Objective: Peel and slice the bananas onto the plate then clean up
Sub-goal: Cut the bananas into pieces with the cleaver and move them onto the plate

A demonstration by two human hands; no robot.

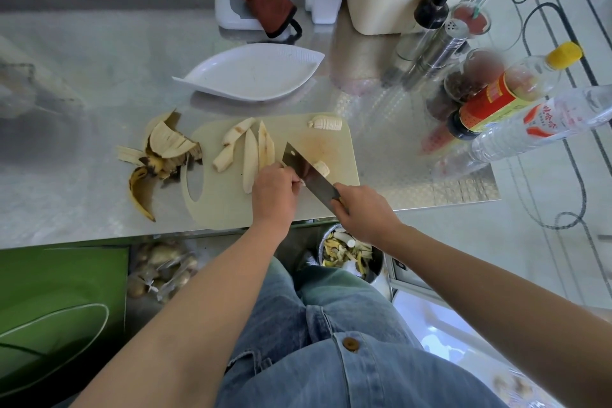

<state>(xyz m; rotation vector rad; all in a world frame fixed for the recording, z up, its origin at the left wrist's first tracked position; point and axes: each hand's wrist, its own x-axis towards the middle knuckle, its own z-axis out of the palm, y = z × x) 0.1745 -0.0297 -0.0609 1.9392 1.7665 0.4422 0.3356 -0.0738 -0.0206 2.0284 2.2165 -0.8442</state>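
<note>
Right hand (364, 212) is gripping the knife (308, 172), its blade crossing the banana (322, 169) on the board (231, 205). Left hand (275, 192), fingers curled, is pinching the banana's near end, just left of the blade. Plate (298, 58) is waiting beyond the board.

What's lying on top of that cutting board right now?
Long peeled banana pieces, a sliced stack at the far corner, the cleaver and a cut chunk beside it. The left hand covers most of the piece being cut.

bright, even daylight; soft glare on the steel counter (99, 53); wide-angle bending at edges; bottles (516, 99) slightly blurred.
</note>
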